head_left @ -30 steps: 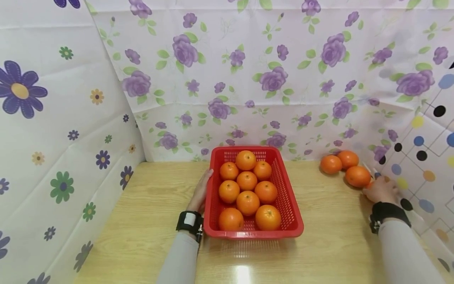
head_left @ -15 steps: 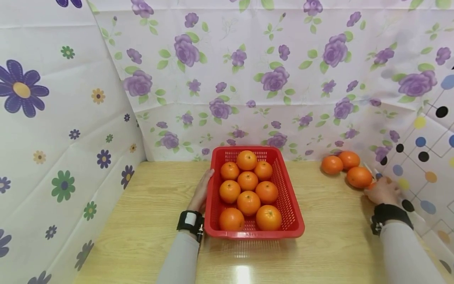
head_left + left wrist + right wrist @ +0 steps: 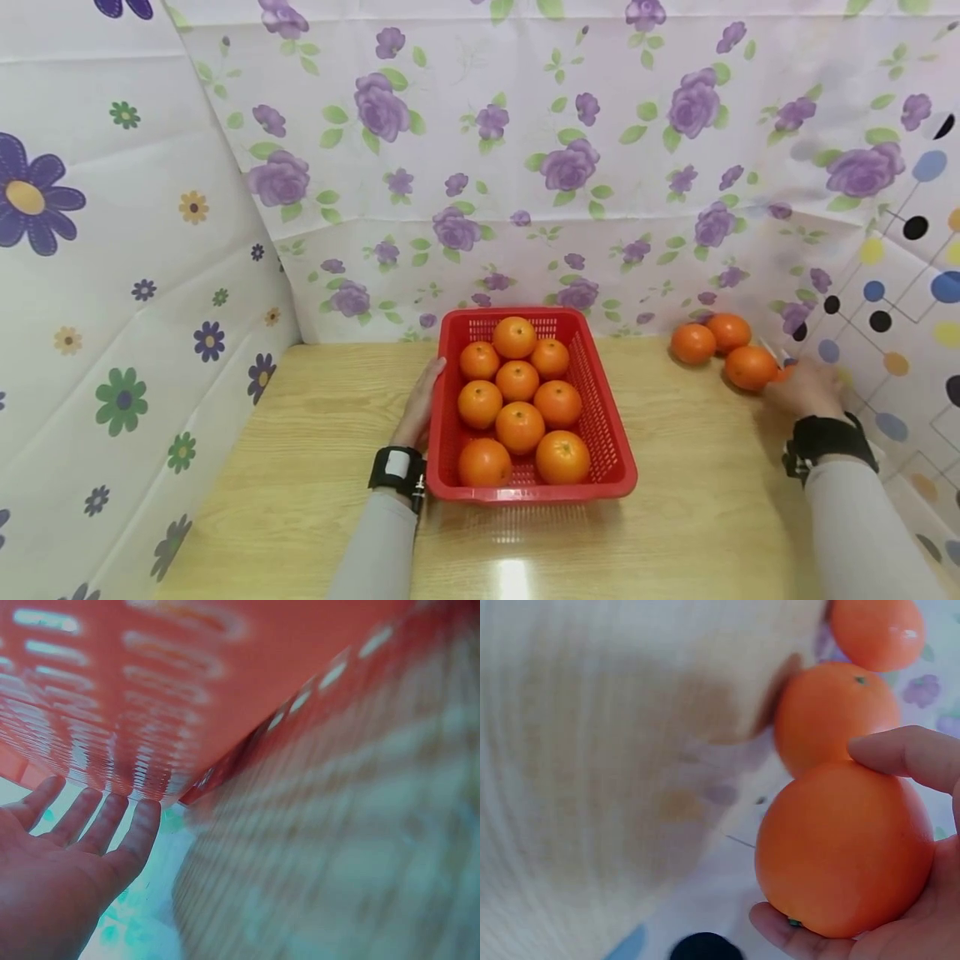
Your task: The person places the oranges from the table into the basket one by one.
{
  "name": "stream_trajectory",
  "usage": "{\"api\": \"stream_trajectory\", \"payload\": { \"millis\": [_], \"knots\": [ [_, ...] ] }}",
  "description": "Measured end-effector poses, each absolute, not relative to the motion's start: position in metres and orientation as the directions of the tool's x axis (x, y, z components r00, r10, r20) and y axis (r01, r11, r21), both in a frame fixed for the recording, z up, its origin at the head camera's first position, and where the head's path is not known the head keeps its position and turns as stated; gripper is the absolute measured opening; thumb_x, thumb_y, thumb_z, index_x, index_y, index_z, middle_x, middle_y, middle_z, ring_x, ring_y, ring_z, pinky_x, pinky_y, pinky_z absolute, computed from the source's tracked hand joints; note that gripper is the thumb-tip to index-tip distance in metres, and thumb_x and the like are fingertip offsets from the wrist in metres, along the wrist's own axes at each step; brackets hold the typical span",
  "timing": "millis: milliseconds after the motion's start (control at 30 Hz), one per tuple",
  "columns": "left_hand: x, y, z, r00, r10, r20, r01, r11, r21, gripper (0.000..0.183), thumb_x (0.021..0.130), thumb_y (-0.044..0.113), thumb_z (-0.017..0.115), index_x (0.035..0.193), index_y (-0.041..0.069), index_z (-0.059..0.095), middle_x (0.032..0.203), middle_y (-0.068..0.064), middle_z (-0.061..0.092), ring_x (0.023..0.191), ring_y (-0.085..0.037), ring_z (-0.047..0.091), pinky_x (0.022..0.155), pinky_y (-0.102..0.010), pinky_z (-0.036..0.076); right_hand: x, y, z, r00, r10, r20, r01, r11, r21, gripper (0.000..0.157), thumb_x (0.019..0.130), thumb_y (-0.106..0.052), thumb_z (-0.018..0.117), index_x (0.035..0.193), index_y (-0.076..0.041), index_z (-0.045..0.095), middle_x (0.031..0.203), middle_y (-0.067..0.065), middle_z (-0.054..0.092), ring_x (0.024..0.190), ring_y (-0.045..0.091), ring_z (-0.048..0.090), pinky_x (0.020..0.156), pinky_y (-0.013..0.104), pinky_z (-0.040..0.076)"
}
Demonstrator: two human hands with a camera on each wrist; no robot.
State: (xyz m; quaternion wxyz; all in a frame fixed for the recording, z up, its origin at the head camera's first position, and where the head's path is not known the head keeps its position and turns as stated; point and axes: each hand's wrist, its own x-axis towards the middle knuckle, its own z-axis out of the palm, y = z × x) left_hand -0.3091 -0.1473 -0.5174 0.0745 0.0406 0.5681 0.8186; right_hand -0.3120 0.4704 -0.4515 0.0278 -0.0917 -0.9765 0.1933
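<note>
Gripping an orange (image 3: 844, 851) w/ the right hand (image 3: 810, 389) rn, digits curled round opposite sides of it, green stem bit down by the lower fingertip. It's at the far right of the wooden table (image 3: 322, 433), near the dotted sheet (image 3: 911, 333); head cam only gets a sliver of orange bc the hand covers most of it. Just left of that hand there's a cluster of three loose oranges (image 3: 752, 368), close to the back of the table. Right wrist cam has one right behind the held one, can't tell if they're actually touching tbh.

Left hand (image 3: 417, 408) is over at the red basket (image 3: 621, 477), fingers pretty much straight & a bit spread, tips up against the outside of its left wall, not wrapped round anything. Basket's approx mid-table, slotted sides, w/ nine oranges (image 3: 517, 381) in it, two of them down at the near end.

Misc: black wristbands (image 3: 831, 442) on both wrists, grey sleeves (image 3: 862, 521), purple-flower sheet (image 3: 637, 179) at the back, daisy-print sheet (image 3: 157, 242) on the left.
</note>
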Motion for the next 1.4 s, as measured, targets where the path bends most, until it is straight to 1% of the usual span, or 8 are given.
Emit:
{"api": "stream_trajectory", "payload": {
  "millis": [133,267,400,500,767,933,1133,1400],
  "knots": [
    [-0.308,-0.148,-0.517,-0.988,0.155,-0.018,-0.072,-0.35,0.934,0.064,0.109,0.05,0.048,0.163,0.02,0.031,0.161,-0.009,0.041,0.145,-0.029,0.042,0.117,-0.051,0.039,-0.312,0.464,-0.438,-0.984,0.175,0.046,0.142,0.906,-0.4,0.058,0.087,-0.022,0.063,0.116,0.025,0.046,0.114,0.049,0.042,0.108,0.068,0.032,0.089,0.072,0.029],
    [-0.307,-0.147,-0.516,-0.989,0.148,-0.02,-0.072,-0.352,0.933,0.065,0.109,0.05,0.048,0.163,0.019,0.031,0.16,-0.01,0.041,0.145,-0.029,0.042,0.116,-0.052,0.04,-0.31,0.456,-0.427,-0.984,0.175,0.039,0.14,0.887,-0.44,0.07,0.091,-0.023,0.063,0.129,0.027,0.034,0.123,0.052,0.028,0.117,0.07,0.021,0.093,0.072,0.029],
    [-0.307,-0.146,-0.517,-0.987,0.159,-0.021,-0.077,-0.357,0.931,0.064,0.109,0.049,0.047,0.163,0.02,0.031,0.16,-0.009,0.042,0.145,-0.029,0.042,0.117,-0.052,0.039,-0.309,0.448,-0.417,-0.979,0.203,-0.009,0.183,0.862,-0.473,0.076,0.092,-0.024,0.063,0.135,0.025,0.025,0.13,0.054,0.014,0.117,0.066,0.019,0.09,0.07,0.037],
    [-0.308,-0.147,-0.517,-0.986,0.168,-0.015,-0.076,-0.361,0.93,0.065,0.109,0.05,0.048,0.164,0.021,0.03,0.161,-0.008,0.041,0.146,-0.028,0.041,0.117,-0.052,0.038,-0.31,0.442,-0.409,-0.975,0.217,-0.044,0.211,0.847,-0.487,0.079,0.092,-0.025,0.063,0.139,0.022,0.02,0.134,0.056,0.007,0.118,0.065,0.016,0.088,0.072,0.039],
    [-0.309,-0.147,-0.517,-0.986,0.168,-0.01,-0.07,-0.357,0.932,0.067,0.108,0.052,0.049,0.164,0.022,0.03,0.161,-0.008,0.04,0.146,-0.029,0.041,0.117,-0.052,0.039,-0.315,0.427,-0.398,-0.983,0.182,-0.02,0.168,0.856,-0.488,0.082,0.096,-0.035,0.066,0.143,0.017,0.023,0.139,0.059,0.01,0.121,0.073,0.02,0.093,0.079,0.033],
    [-0.308,-0.148,-0.517,-0.986,0.166,-0.015,-0.072,-0.344,0.936,0.066,0.108,0.054,0.049,0.163,0.022,0.031,0.16,-0.007,0.042,0.145,-0.028,0.043,0.116,-0.051,0.04,-0.319,0.418,-0.393,-0.987,0.157,-0.016,0.144,0.856,-0.497,0.086,0.096,-0.042,0.066,0.146,0.015,0.025,0.142,0.057,0.013,0.122,0.07,0.025,0.094,0.08,0.035],
    [-0.308,-0.147,-0.518,-0.985,0.172,-0.009,-0.068,-0.341,0.938,0.066,0.108,0.054,0.047,0.163,0.023,0.03,0.161,-0.007,0.041,0.146,-0.029,0.042,0.117,-0.052,0.039,-0.325,0.398,-0.387,-0.992,0.122,0.008,0.101,0.85,-0.516,0.085,0.097,-0.039,0.064,0.148,0.016,0.024,0.145,0.054,0.01,0.125,0.073,0.021,0.099,0.082,0.03],
    [-0.308,-0.147,-0.518,-0.985,0.17,-0.017,-0.074,-0.336,0.939,0.066,0.107,0.055,0.049,0.163,0.026,0.031,0.161,-0.006,0.04,0.146,-0.029,0.042,0.116,-0.054,0.039,-0.328,0.366,-0.382,-0.996,0.065,0.064,0.027,0.882,-0.471,0.08,0.099,-0.032,0.064,0.147,0.019,0.026,0.141,0.054,0.022,0.125,0.068,0.028,0.102,0.078,0.032]
  ]
}}
